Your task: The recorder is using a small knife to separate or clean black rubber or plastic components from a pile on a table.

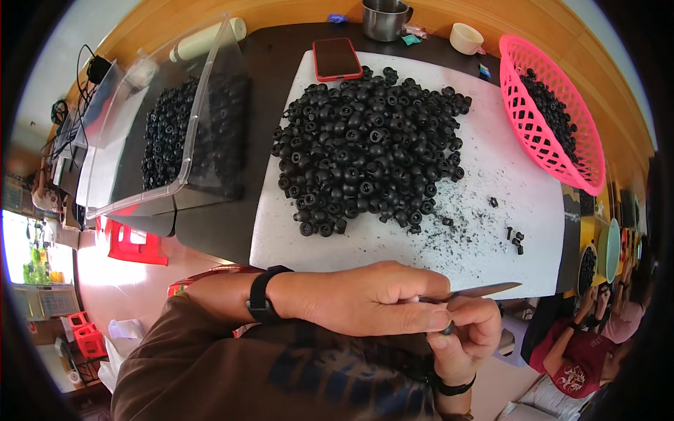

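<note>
My left hand [368, 298], with a dark watch on its wrist, is closed around a small knife. The knife's blade [488, 288] points to the right, and its handle is mostly hidden by the fingers. My right hand [470, 330] pinches a small black plastic part [447, 329] below the blade, close to my left thumb. Both hands meet just in front of a white foam board [491, 133]. On it lies a large heap of black, round, hollow plastic parts [365, 147]. Dark trimmings [456, 224] are scattered to the right of the heap.
A clear plastic bin [184, 175] of black parts stands left, and a pink basket [516, 119] holds more at right. A phone [337, 59] lies on the board's far edge. Behind stand a metal mug [383, 24] and a cream cup [466, 38]. Other people work at far right.
</note>
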{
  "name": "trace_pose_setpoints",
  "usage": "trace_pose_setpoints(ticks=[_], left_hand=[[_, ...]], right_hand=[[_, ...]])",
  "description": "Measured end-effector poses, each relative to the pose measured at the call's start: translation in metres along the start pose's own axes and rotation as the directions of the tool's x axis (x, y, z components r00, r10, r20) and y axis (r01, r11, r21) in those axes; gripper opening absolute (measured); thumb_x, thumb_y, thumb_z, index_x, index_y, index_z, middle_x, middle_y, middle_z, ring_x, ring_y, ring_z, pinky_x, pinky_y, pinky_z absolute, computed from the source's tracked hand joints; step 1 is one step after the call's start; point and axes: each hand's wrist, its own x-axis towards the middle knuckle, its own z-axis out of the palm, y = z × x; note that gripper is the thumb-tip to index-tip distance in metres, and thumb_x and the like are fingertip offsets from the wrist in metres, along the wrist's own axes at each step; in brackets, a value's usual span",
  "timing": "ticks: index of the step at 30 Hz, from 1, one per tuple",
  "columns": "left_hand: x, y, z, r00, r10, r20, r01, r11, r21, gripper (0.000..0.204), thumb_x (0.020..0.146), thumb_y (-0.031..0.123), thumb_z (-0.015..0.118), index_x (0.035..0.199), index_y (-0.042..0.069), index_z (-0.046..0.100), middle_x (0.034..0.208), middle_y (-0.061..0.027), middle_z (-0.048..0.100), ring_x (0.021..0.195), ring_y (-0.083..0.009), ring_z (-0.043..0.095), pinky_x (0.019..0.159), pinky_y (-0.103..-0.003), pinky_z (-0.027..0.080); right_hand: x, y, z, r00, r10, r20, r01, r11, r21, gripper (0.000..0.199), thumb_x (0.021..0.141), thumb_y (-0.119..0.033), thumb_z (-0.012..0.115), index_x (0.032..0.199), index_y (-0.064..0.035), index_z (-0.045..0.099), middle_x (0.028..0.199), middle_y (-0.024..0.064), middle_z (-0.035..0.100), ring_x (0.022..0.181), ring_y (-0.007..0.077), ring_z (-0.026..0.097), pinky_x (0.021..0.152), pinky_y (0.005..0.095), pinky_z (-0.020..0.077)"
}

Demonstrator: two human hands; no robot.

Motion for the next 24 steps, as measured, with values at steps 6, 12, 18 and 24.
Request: trace_pose_setpoints(ticks=[6, 12, 18, 24], left_hand=[[-0.004, -0.009, 0.000, 0.999, 0.009, -0.047, -0.010, 1.000, -0.022, 0.017, 0.092, 0.019, 0.047, 0.089, 0.003, 0.051, 0.073, 0.0011, 0.048, 0.065, -0.0053, 0.040, 0.057, -0.022, 0.035], [-0.021, -0.013, -0.011, 0.979, -0.082, -0.184, 0.107, 0.986, 0.127, 0.015, 0.091, 0.016, 0.048, 0.090, 0.001, 0.052, 0.072, -0.0020, 0.052, 0.066, -0.0072, 0.044, 0.059, -0.024, 0.038], [-0.040, -0.027, -0.019, 0.937, -0.104, -0.333, 0.161, 0.975, 0.150, 0.017, 0.090, 0.018, 0.050, 0.088, 0.001, 0.051, 0.067, -0.0019, 0.047, 0.062, -0.0077, 0.042, 0.056, -0.025, 0.037], [-0.049, -0.032, -0.025, 0.924, -0.131, -0.360, 0.152, 0.988, 0.029, 0.014, 0.090, 0.016, 0.049, 0.087, 0.002, 0.051, 0.068, 0.0019, 0.043, 0.063, -0.0052, 0.038, 0.057, -0.023, 0.035]], right_hand=[[0.010, 0.003, -0.001, 0.997, -0.029, -0.074, 0.025, 0.998, -0.061, 0.028, 0.071, 0.003, 0.067, 0.091, -0.0020, 0.047, 0.080, 0.0115, 0.058, 0.076, 0.0151, 0.054, 0.073, 0.0305, 0.0445], [0.067, -0.035, -0.042, 0.867, -0.362, -0.342, 0.138, 0.835, -0.533, 0.014, 0.074, 0.003, 0.056, 0.085, -0.0026, 0.048, 0.072, 0.0040, 0.050, 0.058, 0.0066, 0.043, 0.050, 0.0174, 0.0348], [0.166, -0.080, -0.079, 0.805, -0.521, -0.285, 0.044, 0.531, -0.846, 0.034, 0.081, -0.012, 0.061, 0.109, 0.0034, 0.051, 0.094, 0.0084, 0.058, 0.073, 0.0106, 0.049, 0.065, 0.0236, 0.0405], [0.120, -0.031, -0.026, 0.969, -0.244, 0.024, 0.083, 0.233, -0.969, 0.030, 0.072, -0.005, 0.065, 0.101, -0.0024, 0.056, 0.099, 0.0107, 0.058, 0.084, 0.0202, 0.054, 0.074, 0.0306, 0.0427]])
